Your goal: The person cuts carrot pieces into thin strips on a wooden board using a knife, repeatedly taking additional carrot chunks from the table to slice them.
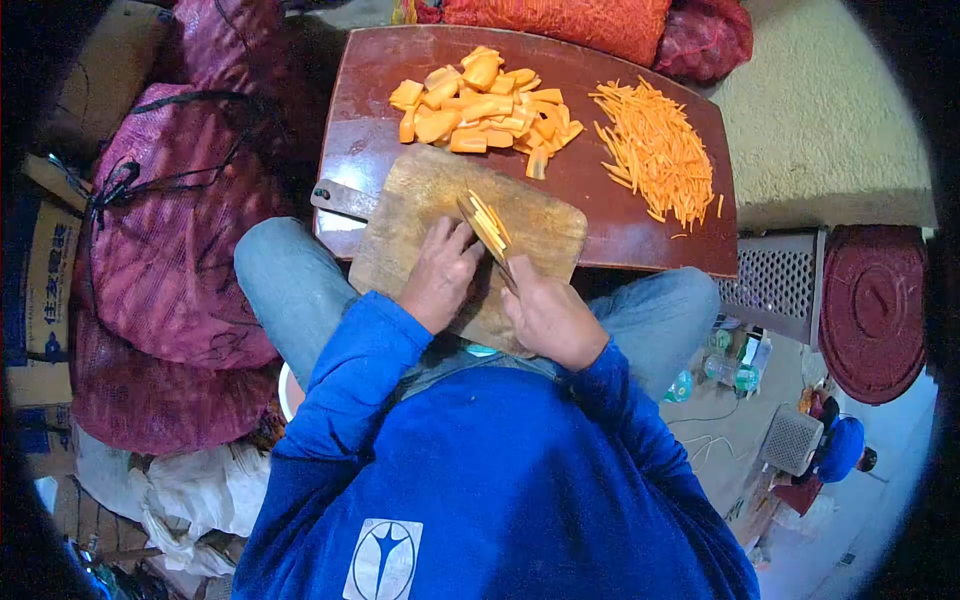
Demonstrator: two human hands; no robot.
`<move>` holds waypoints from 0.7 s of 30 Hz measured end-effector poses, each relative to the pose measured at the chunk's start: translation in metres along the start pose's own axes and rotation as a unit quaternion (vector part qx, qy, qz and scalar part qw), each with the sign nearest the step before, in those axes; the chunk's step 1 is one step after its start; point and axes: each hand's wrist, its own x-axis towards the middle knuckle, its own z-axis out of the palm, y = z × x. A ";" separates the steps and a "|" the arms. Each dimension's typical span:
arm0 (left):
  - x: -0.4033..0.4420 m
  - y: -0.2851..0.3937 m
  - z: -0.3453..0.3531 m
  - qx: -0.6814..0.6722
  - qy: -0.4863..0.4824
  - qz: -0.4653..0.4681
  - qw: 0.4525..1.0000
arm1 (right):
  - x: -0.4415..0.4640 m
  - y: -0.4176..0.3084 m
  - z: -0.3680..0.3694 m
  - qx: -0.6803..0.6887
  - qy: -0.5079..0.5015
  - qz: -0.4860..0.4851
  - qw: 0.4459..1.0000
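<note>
A wooden cutting board (410,215) lies in front of me, its near edge over my lap. My right hand (555,312) is wrapped round the handle of a knife (503,268), whose blade points away from me and to the left. Thin carrot strips (488,222) lie along the blade's right side. My left hand (440,275) rests on the board just left of the blade, fingers curled in; whatever is under its fingertips is hidden. Beyond the board are a heap of thick carrot slices (480,110) and, farther right, a pile of shredded carrot (665,150).
A dark red tabletop (620,235) carries the board and carrots. Full mesh sacks (190,230) stand at my left, and another orange-red sack (560,25) lies behind the table. On the right are a perforated crate (770,280) and a dark red lid (872,312). Another person (842,448) is at the far right.
</note>
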 end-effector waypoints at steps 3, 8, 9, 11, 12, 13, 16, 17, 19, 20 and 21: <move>-0.004 0.001 0.001 -0.006 0.013 0.010 1.000 | 0.011 0.011 0.010 -0.003 0.019 -0.048 0.999; -0.007 0.003 0.002 0.004 0.032 0.011 0.999 | 0.036 0.013 -0.002 0.045 0.060 -0.094 0.993; -0.009 0.001 0.002 0.006 0.032 0.009 0.999 | 0.033 0.018 -0.006 0.075 0.077 -0.105 0.989; -0.011 0.000 0.004 -0.002 0.015 -0.009 1.000 | 0.018 0.024 -0.007 0.059 0.052 -0.074 0.994; -0.012 0.001 0.005 -0.004 0.016 -0.015 1.000 | 0.008 0.024 -0.007 0.066 0.068 -0.090 0.991; -0.010 0.001 0.002 0.006 0.004 -0.012 1.000 | 0.000 0.021 -0.006 0.073 0.086 -0.106 0.988; -0.007 0.000 0.000 0.017 0.002 0.002 1.000 | -0.015 0.003 -0.015 0.079 0.037 -0.026 0.996; -0.006 -0.001 0.001 0.016 0.014 0.009 1.000 | -0.017 0.001 -0.017 0.080 0.038 -0.023 0.996; -0.005 -0.001 0.002 0.015 0.013 0.012 1.000 | -0.020 -0.003 -0.019 0.049 -0.002 0.023 0.999; -0.005 -0.001 0.001 0.016 0.014 0.015 1.000 | -0.021 -0.005 -0.019 0.049 -0.006 0.025 0.998; -0.005 0.000 -0.001 0.015 0.014 0.011 1.000 | -0.021 -0.007 -0.019 0.032 -0.018 0.038 0.999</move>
